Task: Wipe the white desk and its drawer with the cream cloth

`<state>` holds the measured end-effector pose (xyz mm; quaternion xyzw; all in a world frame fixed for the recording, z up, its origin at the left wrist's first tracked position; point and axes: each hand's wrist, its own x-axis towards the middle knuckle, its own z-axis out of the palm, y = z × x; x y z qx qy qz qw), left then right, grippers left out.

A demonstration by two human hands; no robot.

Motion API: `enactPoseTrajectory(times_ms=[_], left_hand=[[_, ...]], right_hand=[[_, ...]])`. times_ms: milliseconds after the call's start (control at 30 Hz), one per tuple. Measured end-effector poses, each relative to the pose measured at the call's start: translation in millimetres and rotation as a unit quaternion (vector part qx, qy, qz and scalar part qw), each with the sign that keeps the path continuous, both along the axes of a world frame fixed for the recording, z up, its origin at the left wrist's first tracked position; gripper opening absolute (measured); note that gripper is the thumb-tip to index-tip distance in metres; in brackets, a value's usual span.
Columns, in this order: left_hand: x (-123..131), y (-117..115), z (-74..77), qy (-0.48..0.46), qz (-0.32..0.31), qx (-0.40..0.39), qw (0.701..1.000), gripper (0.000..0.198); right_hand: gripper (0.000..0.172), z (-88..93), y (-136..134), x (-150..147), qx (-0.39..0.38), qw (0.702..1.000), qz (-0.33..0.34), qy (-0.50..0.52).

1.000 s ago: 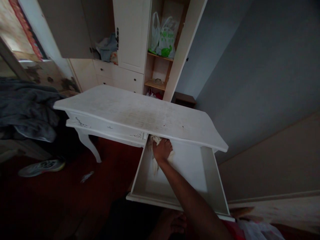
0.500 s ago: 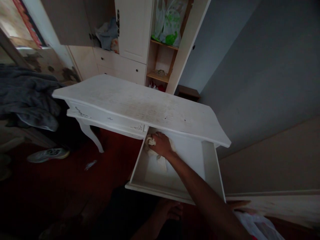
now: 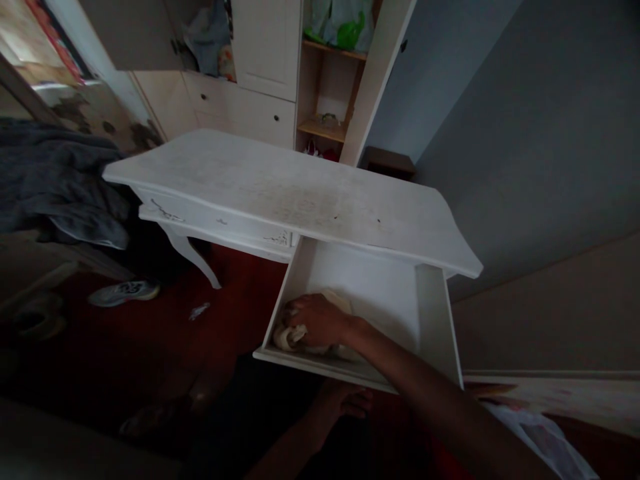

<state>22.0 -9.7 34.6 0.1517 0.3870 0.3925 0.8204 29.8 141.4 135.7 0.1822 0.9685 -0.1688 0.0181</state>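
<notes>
My right hand (image 3: 320,321) is closed on a cream cloth (image 3: 290,337), pressing it to the floor of the pulled-out drawer (image 3: 385,280) at its front left corner. Part of the cloth spreads out behind and under the hand. The drawer belongs to a white table (image 3: 215,157) whose top carries dark smudges in the middle. Below the drawer front, in shadow, my left hand (image 3: 345,403) rests near my dark-clothed leg, its fingers loosely bent and apart with nothing visible in them.
A white wardrobe (image 3: 267,50) with an open door stands behind the table. Grey clothing (image 3: 60,180) is heaped at the left. A shoe (image 3: 125,292) lies on the red floor (image 3: 245,287). A white plastic bag (image 3: 540,433) is at the lower right, near the wall.
My right hand has drawn the cloth from the drawer's back left toward its front left corner. The left hand stays below the drawer. The view has tilted down slightly.
</notes>
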Motion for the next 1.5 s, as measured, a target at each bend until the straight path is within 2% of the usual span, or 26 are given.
enactPoseTrajectory(times_ms=[233, 400, 533, 700, 800, 900, 1033, 1200, 1367, 1500], left_hand=[[-4.1, 0.8, 21.2, -0.025, 0.013, -0.034, 0.999, 0.031], [-8.0, 1.9, 25.1, -0.031, 0.000, -0.035, 0.999, 0.029], [-8.0, 2.0, 22.1, -0.037, -0.003, -0.048, 0.998, 0.031], [-5.5, 0.0, 21.4, -0.044, 0.013, -0.056, 0.997, 0.036], [-2.5, -2.1, 19.6, -0.052, 0.037, -0.063, 0.996, 0.034], [0.3, -3.1, 14.3, -0.062, 0.058, -0.081, 0.993, 0.031], [0.7, -2.3, 7.4, -0.077, 0.050, -0.096, 0.991, 0.029], [0.3, -2.1, 8.5, -0.076, 0.049, -0.094, 0.991, 0.029], [4.8, -3.0, 10.4, -0.073, 0.070, -0.118, 0.988, 0.028], [7.9, -2.4, 10.9, -0.069, 0.089, -0.126, 0.986, 0.028]], right_hand=[[0.031, 2.1, 6.2, 3.8, -0.024, 0.997, 0.071, -0.003], [0.040, 3.6, 8.1, 35.0, -0.075, 0.994, 0.075, -0.020], [0.049, -0.3, 8.3, 81.7, -0.134, 0.990, 0.036, -0.026], [0.049, -7.0, 6.2, 138.4, -0.183, 0.978, -0.060, -0.082], [0.051, -6.4, 4.2, 164.0, -0.190, 0.970, -0.113, -0.100], [0.052, -2.4, 1.3, 183.3, -0.202, 0.966, -0.127, -0.099], [0.051, 6.2, -4.6, 194.9, -0.187, 0.964, -0.141, -0.126], [0.051, 12.9, -10.4, 190.8, -0.140, 0.957, -0.194, -0.162], [0.049, 9.0, -10.2, 189.6, -0.095, 0.948, -0.271, -0.136], [0.062, 2.1, -5.2, 194.6, -0.010, 0.935, -0.341, -0.094]])
